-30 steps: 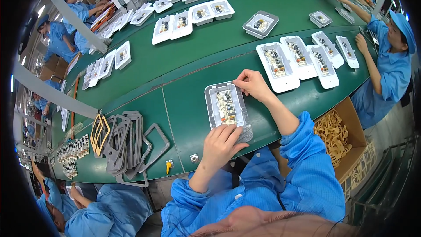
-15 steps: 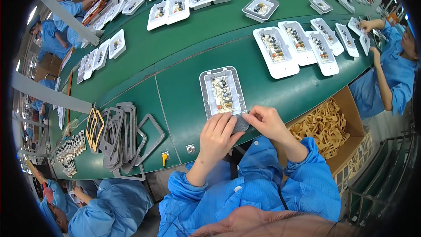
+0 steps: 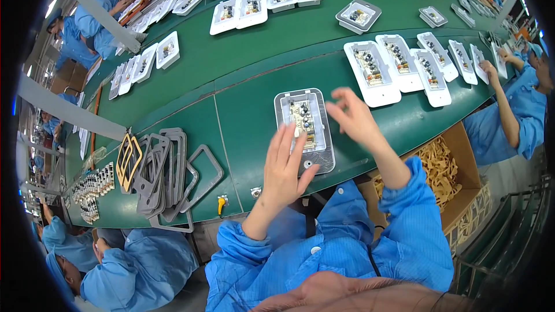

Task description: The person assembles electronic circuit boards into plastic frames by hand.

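A white plastic housing (image 3: 319, 134) lies on the green bench in front of me. Along its rim runs a dark grey frame-shaped gasket (image 3: 327, 149), and a circuit board (image 3: 300, 114) with black and orange components sits inside. My left hand (image 3: 281, 167) has its fingers stretched out over the left and lower part of the housing, hiding some of it; whether it touches is hard to tell. Just off the housing's right edge, my right hand (image 3: 357, 120) is raised with fingers apart and nothing held.
At left lie a pile of grey gaskets (image 3: 163, 167), yellow-edged frames (image 3: 128, 162) and small circuit boards (image 3: 95, 188). Several white housings (image 3: 376, 88) stand at right, others on the conveyor belt (image 3: 243, 52). A cardboard box (image 3: 462, 196) holds tan scraps. Co-workers sit on both sides.
My right hand has lifted from the housing's lower right corner and moved up to its right. My left hand has spread its fingers, uncovering the housing's lower edge.
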`<control>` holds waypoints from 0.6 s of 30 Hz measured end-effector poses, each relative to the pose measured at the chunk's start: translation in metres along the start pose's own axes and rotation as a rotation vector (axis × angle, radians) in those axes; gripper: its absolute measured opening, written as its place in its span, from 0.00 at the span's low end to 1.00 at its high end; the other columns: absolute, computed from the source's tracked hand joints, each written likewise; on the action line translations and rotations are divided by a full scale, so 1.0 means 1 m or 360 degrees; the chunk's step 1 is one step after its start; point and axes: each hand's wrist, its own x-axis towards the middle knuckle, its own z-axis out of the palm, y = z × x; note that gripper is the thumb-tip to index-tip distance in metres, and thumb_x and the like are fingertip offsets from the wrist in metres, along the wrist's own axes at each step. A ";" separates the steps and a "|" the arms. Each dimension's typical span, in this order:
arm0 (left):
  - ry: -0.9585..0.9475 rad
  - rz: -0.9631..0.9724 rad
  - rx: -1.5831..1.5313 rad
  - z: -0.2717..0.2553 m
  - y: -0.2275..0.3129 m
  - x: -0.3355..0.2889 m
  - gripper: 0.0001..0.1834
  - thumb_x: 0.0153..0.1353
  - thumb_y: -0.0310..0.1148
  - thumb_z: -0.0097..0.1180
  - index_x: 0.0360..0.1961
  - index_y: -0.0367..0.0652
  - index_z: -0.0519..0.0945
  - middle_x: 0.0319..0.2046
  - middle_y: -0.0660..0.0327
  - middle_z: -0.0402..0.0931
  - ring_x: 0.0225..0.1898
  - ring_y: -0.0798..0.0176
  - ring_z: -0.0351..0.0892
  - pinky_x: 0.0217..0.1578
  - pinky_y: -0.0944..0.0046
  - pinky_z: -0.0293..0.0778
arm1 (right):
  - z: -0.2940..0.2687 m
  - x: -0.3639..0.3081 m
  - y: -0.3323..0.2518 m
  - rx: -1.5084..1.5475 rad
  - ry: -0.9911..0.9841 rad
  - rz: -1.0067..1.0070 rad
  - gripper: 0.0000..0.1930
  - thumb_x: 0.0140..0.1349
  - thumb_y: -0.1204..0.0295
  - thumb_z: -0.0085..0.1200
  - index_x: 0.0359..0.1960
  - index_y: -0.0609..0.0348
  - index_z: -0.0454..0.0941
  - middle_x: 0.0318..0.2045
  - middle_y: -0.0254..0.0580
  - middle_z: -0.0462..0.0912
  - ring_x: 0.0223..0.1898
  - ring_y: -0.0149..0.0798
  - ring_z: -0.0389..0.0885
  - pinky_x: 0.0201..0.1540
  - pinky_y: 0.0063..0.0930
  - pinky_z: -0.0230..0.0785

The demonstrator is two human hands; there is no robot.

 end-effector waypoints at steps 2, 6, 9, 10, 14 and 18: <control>-0.0260 0.0007 0.0202 0.001 0.001 0.008 0.38 0.46 0.47 0.58 0.58 0.46 0.61 0.60 0.52 0.53 0.62 0.46 0.49 0.58 0.49 0.51 | 0.006 0.031 -0.005 0.0075 -0.0093 0.0214 0.16 0.58 0.64 0.49 0.42 0.63 0.69 0.21 0.37 0.74 0.13 0.25 0.69 0.12 0.17 0.57; -0.0610 0.0283 0.0384 0.024 -0.005 -0.001 0.34 0.48 0.49 0.55 0.57 0.55 0.63 0.60 0.57 0.54 0.62 0.49 0.50 0.58 0.48 0.51 | 0.022 0.059 0.009 0.0424 -0.0408 0.0380 0.12 0.58 0.66 0.46 0.35 0.63 0.72 0.18 0.38 0.75 0.09 0.27 0.67 0.09 0.21 0.55; -0.0617 0.0281 0.0146 0.012 -0.007 0.005 0.33 0.48 0.49 0.56 0.56 0.53 0.64 0.60 0.55 0.54 0.62 0.47 0.50 0.58 0.48 0.51 | 0.020 0.059 0.014 0.0527 -0.0370 0.0485 0.10 0.59 0.67 0.46 0.33 0.62 0.73 0.17 0.35 0.74 0.08 0.25 0.65 0.07 0.19 0.50; -0.0611 0.0217 0.0056 0.004 -0.008 0.011 0.33 0.48 0.46 0.57 0.56 0.50 0.65 0.60 0.52 0.53 0.61 0.45 0.49 0.58 0.49 0.51 | 0.019 0.059 0.012 0.0549 -0.0352 0.0487 0.10 0.59 0.67 0.45 0.33 0.63 0.72 0.17 0.36 0.73 0.08 0.25 0.65 0.06 0.19 0.50; -0.0142 -0.0002 0.0124 -0.021 -0.028 0.026 0.32 0.48 0.42 0.58 0.54 0.43 0.66 0.59 0.46 0.52 0.60 0.41 0.51 0.57 0.48 0.53 | -0.009 0.082 -0.005 0.0322 0.0121 0.0422 0.10 0.62 0.68 0.42 0.34 0.63 0.71 0.14 0.34 0.71 0.08 0.24 0.64 0.06 0.17 0.51; -0.0182 -0.0147 0.0123 -0.026 -0.031 -0.001 0.31 0.47 0.38 0.59 0.53 0.39 0.66 0.58 0.41 0.52 0.59 0.40 0.51 0.56 0.50 0.55 | -0.056 0.157 0.015 0.0450 0.0458 0.0311 0.10 0.61 0.69 0.40 0.34 0.64 0.70 0.16 0.38 0.73 0.10 0.27 0.69 0.08 0.18 0.57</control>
